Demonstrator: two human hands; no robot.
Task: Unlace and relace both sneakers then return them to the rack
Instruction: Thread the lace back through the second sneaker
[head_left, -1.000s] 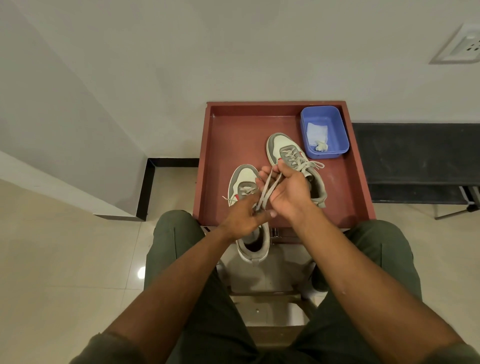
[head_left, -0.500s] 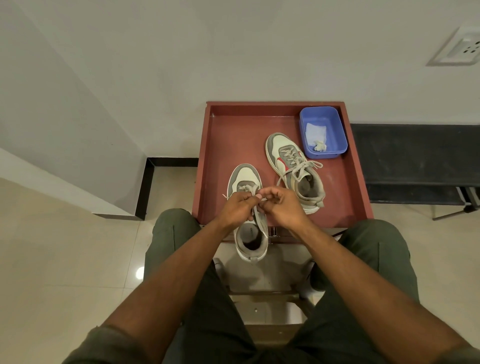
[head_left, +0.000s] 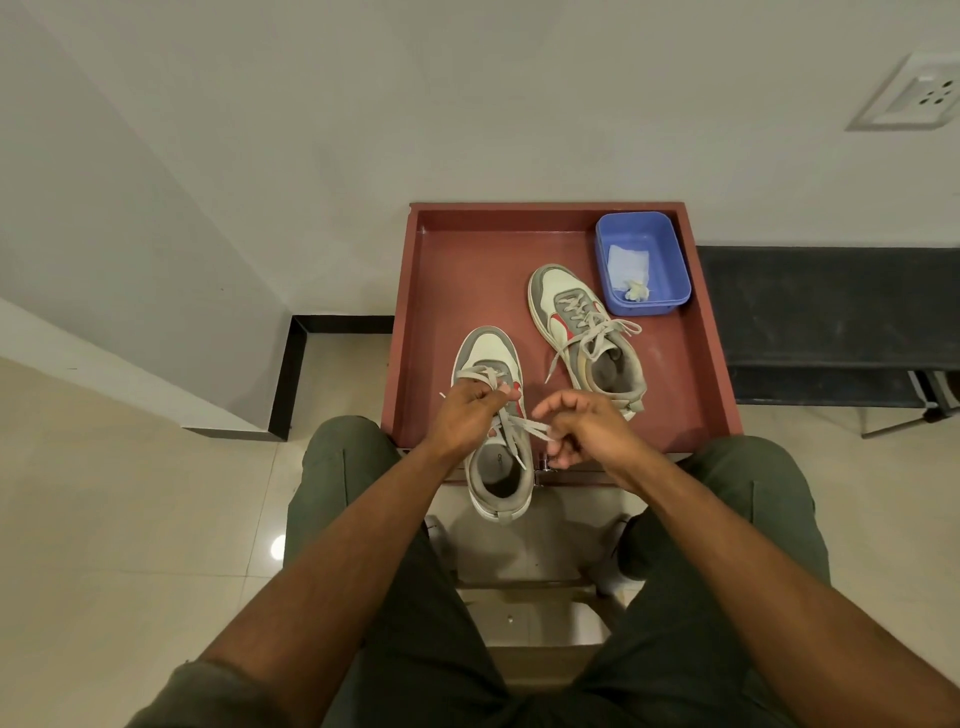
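Near sneaker (head_left: 493, 415), toe away: left hand (head_left: 467, 415) pinches lace (head_left: 524, 427) at eyelets; right hand (head_left: 587, 431) pinches its free end, rightward.

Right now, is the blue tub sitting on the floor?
No, the blue tub sits inside the red tray, in its far right corner.

A plain white wall (head_left: 467, 104) fills the upper part of the view, with a white socket plate (head_left: 909, 96) set into it at the upper right. On the left a second wall (head_left: 104, 249) meets it at a corner and runs toward the viewer, with a black skirting strip (head_left: 291, 374) along its foot. The floor (head_left: 130, 519) is laid with glossy cream tiles, and a small bright spot of light (head_left: 278, 546) reflects off one. A dark bench (head_left: 831, 312) stands against the wall on the right.
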